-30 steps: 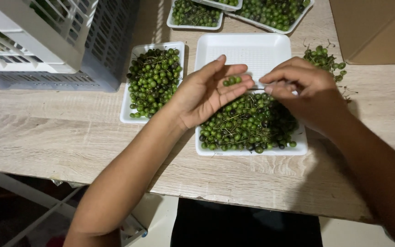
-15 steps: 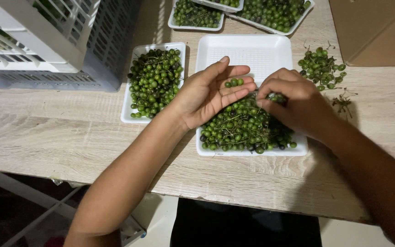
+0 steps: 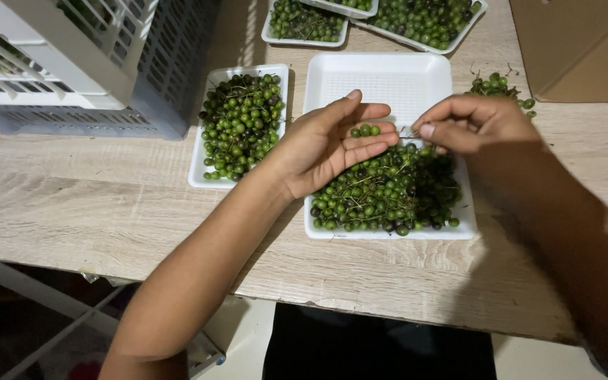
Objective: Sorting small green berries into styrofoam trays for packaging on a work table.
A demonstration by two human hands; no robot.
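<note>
Wood-grain laminate tabletop (image 3: 79, 211) fills most of the view, pale and bare along its near edge, with a dark gap beneath it. White slatted plastic crates (image 3: 86, 63) are stacked on it at the far left, and a brown cardboard box (image 3: 578, 49) closes the far right corner. Between them, two white foam trays heaped with small green berries (image 3: 423, 17) are cut off by the top edge.

Nearer, a narrow white foam tray filled with stemmed green berries (image 3: 239, 123) lies left of centre, its long axis running away from the person. Just beside it, a larger square white foam tray (image 3: 388, 84) is bare in its far half, while a pile of green and dark berries on thin stalks (image 3: 385, 193) is heaped in its near half, directly below both hands.

The left hand (image 3: 328, 144) is held palm up and cupped over that pile, and a few loose green berries (image 3: 364, 131) rest on its fingers. The right hand (image 3: 469, 127) is closed to a narrow pinch on a thin stalk, its tips almost touching those of the left, so the cupped berries lie immediately to its left. A small loose sprig of green berries (image 3: 497, 86) lies on the table beyond the right hand.
</note>
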